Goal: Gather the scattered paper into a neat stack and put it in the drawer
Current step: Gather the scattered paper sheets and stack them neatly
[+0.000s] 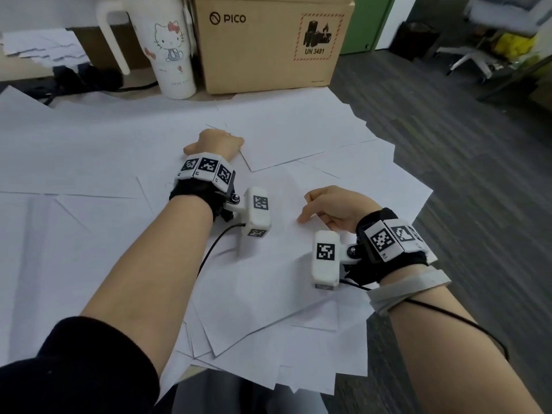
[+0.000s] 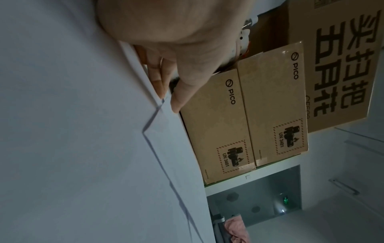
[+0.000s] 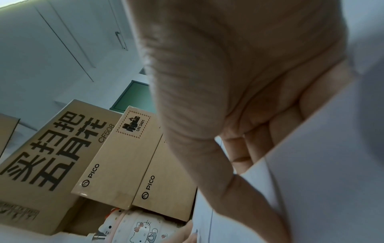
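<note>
Step in hand, as judged: gathering, at an early stage. The paper [image 1: 298, 138] lies fanned loosely across the desk, many sheets overlapping at odd angles, several overhanging the near and right edges. No neat stack exists yet.

The left hand [image 1: 216, 143] reaches forward with its fingers [image 2: 155, 77] slid under a sheet's edge and the thumb on top, pinching that sheet. The right hand [image 1: 331, 209] rests on the sheets nearer the body; its fingers [image 3: 261, 141] tuck beneath a paper edge, thumb above, so it also holds paper.

The next move calls for drawing the outer sheets inward, squaring the edges, then lifting the pile together. No drawer is visible in any view; it must be found.

Obstructions: a white tumbler [image 1: 170, 46] and a cardboard box [image 1: 268, 43] stand at the far edge, touching the sheets. Overhanging sheets could slip to the floor.
</note>
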`<action>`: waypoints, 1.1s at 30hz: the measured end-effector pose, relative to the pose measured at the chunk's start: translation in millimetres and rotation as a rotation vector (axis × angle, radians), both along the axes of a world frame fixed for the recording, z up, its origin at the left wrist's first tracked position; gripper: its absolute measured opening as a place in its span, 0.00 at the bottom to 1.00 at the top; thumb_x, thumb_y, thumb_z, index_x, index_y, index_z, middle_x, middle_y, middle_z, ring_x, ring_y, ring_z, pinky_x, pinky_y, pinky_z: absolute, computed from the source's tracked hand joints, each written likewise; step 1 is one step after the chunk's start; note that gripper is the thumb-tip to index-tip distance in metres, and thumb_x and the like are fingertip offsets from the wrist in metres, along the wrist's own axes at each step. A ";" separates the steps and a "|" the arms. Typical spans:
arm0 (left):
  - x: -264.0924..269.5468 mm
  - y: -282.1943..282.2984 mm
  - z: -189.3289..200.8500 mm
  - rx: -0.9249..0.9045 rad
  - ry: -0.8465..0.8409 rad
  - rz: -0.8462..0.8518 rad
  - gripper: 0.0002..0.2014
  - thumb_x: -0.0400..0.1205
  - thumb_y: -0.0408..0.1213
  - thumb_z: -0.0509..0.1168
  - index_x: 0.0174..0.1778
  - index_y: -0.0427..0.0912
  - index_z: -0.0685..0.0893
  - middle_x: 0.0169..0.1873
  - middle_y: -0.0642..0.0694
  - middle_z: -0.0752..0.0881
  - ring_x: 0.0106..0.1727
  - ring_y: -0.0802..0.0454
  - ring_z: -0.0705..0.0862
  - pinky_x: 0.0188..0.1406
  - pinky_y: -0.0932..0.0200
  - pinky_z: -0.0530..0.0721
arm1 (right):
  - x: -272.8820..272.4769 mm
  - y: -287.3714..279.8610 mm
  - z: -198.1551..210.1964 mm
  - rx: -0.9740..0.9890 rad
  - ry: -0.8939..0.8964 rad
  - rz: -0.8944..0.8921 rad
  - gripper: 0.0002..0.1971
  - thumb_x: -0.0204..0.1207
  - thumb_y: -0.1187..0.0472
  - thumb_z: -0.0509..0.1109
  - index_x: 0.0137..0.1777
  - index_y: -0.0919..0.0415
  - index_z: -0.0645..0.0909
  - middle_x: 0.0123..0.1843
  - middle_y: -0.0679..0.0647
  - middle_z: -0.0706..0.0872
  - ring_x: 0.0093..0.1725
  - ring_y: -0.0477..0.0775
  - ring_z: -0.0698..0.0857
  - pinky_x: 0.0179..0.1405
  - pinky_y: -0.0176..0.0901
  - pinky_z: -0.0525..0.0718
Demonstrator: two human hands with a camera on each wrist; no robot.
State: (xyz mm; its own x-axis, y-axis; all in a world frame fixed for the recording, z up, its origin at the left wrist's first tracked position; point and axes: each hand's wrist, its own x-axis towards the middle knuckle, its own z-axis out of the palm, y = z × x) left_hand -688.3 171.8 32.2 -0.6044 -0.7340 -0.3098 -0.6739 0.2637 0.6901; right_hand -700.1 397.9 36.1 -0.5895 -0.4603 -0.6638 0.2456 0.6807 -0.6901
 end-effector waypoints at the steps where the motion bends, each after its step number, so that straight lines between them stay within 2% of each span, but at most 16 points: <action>1: -3.2 0.0 1.5 -0.018 -0.025 -0.008 0.07 0.79 0.46 0.65 0.49 0.50 0.82 0.44 0.54 0.79 0.69 0.40 0.69 0.57 0.57 0.67 | -0.4 0.2 -0.8 -0.005 -0.003 -0.001 0.21 0.56 0.69 0.77 0.23 0.52 0.65 0.33 0.57 0.68 0.28 0.55 0.64 0.26 0.42 0.60; 2: -5.8 1.2 3.0 -0.039 -0.054 -0.024 0.07 0.78 0.49 0.65 0.46 0.50 0.82 0.39 0.56 0.77 0.68 0.41 0.71 0.54 0.57 0.64 | -0.8 0.7 -1.4 -0.007 -0.003 -0.001 0.21 0.59 0.70 0.76 0.23 0.53 0.66 0.32 0.57 0.69 0.27 0.55 0.65 0.27 0.42 0.60; 3: -9.0 2.7 3.1 -0.058 -0.085 -0.043 0.11 0.78 0.52 0.65 0.48 0.49 0.83 0.42 0.56 0.79 0.68 0.42 0.71 0.54 0.56 0.62 | -1.7 1.2 -2.5 -0.007 -0.001 -0.002 0.21 0.61 0.72 0.75 0.24 0.53 0.66 0.32 0.57 0.69 0.27 0.55 0.65 0.26 0.42 0.60; 4: -12.6 4.1 1.6 -0.085 -0.113 -0.048 0.16 0.76 0.54 0.65 0.53 0.48 0.84 0.50 0.54 0.81 0.68 0.42 0.71 0.54 0.55 0.63 | -2.4 1.7 -3.3 -0.010 0.002 0.000 0.20 0.63 0.72 0.74 0.25 0.54 0.66 0.32 0.57 0.70 0.26 0.54 0.65 0.26 0.42 0.60; 6: -18.0 9.2 -1.4 -0.128 -0.157 -0.020 0.24 0.73 0.58 0.66 0.60 0.49 0.83 0.63 0.48 0.77 0.70 0.41 0.66 0.59 0.52 0.66 | -3.0 2.4 -4.3 -0.010 0.003 0.007 0.21 0.63 0.72 0.74 0.25 0.53 0.65 0.31 0.57 0.69 0.26 0.54 0.64 0.24 0.43 0.58; 9: -18.6 19.0 -1.8 -0.202 -0.203 -0.019 0.35 0.68 0.62 0.70 0.67 0.47 0.77 0.68 0.43 0.70 0.72 0.40 0.62 0.66 0.49 0.66 | -4.1 1.7 -4.4 -0.006 -0.002 0.002 0.22 0.64 0.72 0.74 0.23 0.54 0.65 0.28 0.56 0.68 0.25 0.55 0.62 0.25 0.44 0.56; 12: -20.3 22.2 -2.7 -0.259 -0.247 -0.051 0.42 0.65 0.65 0.72 0.70 0.44 0.72 0.69 0.42 0.67 0.73 0.40 0.61 0.69 0.48 0.67 | -3.9 -0.3 -4.1 -0.015 -0.040 -0.009 0.20 0.55 0.69 0.77 0.24 0.53 0.66 0.36 0.60 0.71 0.30 0.57 0.65 0.27 0.44 0.59; 16: -22.9 28.2 0.8 -0.293 -0.265 -0.102 0.39 0.65 0.60 0.73 0.66 0.39 0.74 0.70 0.40 0.65 0.74 0.36 0.59 0.67 0.45 0.69 | -4.9 -1.4 -6.4 -0.023 -0.064 -0.007 0.20 0.42 0.64 0.78 0.25 0.53 0.67 0.41 0.62 0.71 0.38 0.62 0.66 0.29 0.46 0.61; 18: -26.2 32.4 2.5 -0.298 -0.291 -0.188 0.46 0.62 0.65 0.72 0.67 0.35 0.72 0.70 0.39 0.66 0.73 0.35 0.60 0.66 0.43 0.67 | -5.6 -1.1 -7.9 -0.035 -0.068 0.003 0.21 0.39 0.61 0.79 0.26 0.53 0.68 0.43 0.62 0.71 0.43 0.63 0.66 0.31 0.45 0.62; 21: -29.9 36.6 0.5 -0.326 -0.363 -0.338 0.59 0.51 0.74 0.71 0.67 0.32 0.70 0.69 0.37 0.68 0.74 0.33 0.60 0.70 0.36 0.63 | -5.4 -0.8 -8.7 -0.039 -0.060 0.006 0.21 0.38 0.60 0.78 0.27 0.53 0.69 0.43 0.62 0.71 0.43 0.63 0.66 0.31 0.44 0.63; 23: -27.0 40.8 3.9 -0.337 -0.378 -0.409 0.53 0.54 0.70 0.75 0.63 0.33 0.72 0.71 0.34 0.65 0.75 0.32 0.58 0.72 0.32 0.63 | -5.1 -1.2 -8.5 -0.036 -0.048 0.009 0.20 0.37 0.60 0.78 0.27 0.53 0.70 0.43 0.62 0.72 0.43 0.62 0.67 0.32 0.44 0.64; 25: -21.8 42.8 9.8 -0.350 -0.362 -0.468 0.35 0.63 0.59 0.77 0.53 0.38 0.72 0.73 0.33 0.61 0.77 0.34 0.54 0.74 0.33 0.63 | -4.4 -1.3 -8.0 -0.034 -0.039 0.014 0.20 0.37 0.60 0.77 0.28 0.53 0.70 0.43 0.61 0.72 0.43 0.62 0.67 0.31 0.43 0.64; 27: -19.4 41.2 14.4 -0.353 -0.346 -0.545 0.24 0.69 0.46 0.75 0.49 0.40 0.70 0.78 0.35 0.58 0.82 0.37 0.45 0.76 0.34 0.61 | -3.9 -0.6 -7.3 -0.032 -0.032 0.018 0.21 0.38 0.61 0.77 0.27 0.52 0.69 0.43 0.61 0.71 0.42 0.61 0.67 0.29 0.43 0.62; 29: -17.8 37.8 15.8 -0.318 -0.340 -0.626 0.19 0.71 0.39 0.73 0.48 0.40 0.70 0.80 0.37 0.59 0.84 0.41 0.43 0.74 0.38 0.63 | -3.4 0.2 -7.0 -0.031 -0.024 0.012 0.19 0.43 0.64 0.76 0.25 0.52 0.67 0.43 0.61 0.70 0.36 0.60 0.66 0.27 0.42 0.60; 31: -14.5 37.6 16.4 -0.296 -0.337 -0.699 0.19 0.71 0.38 0.72 0.48 0.41 0.68 0.78 0.38 0.62 0.84 0.41 0.49 0.71 0.39 0.67 | -3.4 0.5 -7.2 -0.034 -0.017 0.003 0.17 0.47 0.66 0.75 0.23 0.52 0.67 0.43 0.61 0.69 0.31 0.57 0.65 0.26 0.42 0.59; 33: -11.7 38.9 15.0 -0.301 -0.306 -0.747 0.19 0.70 0.39 0.72 0.48 0.42 0.69 0.78 0.41 0.62 0.83 0.41 0.53 0.73 0.36 0.65 | -3.6 0.5 -7.6 -0.039 -0.017 -0.001 0.17 0.49 0.66 0.75 0.23 0.52 0.67 0.43 0.61 0.69 0.32 0.57 0.65 0.27 0.42 0.60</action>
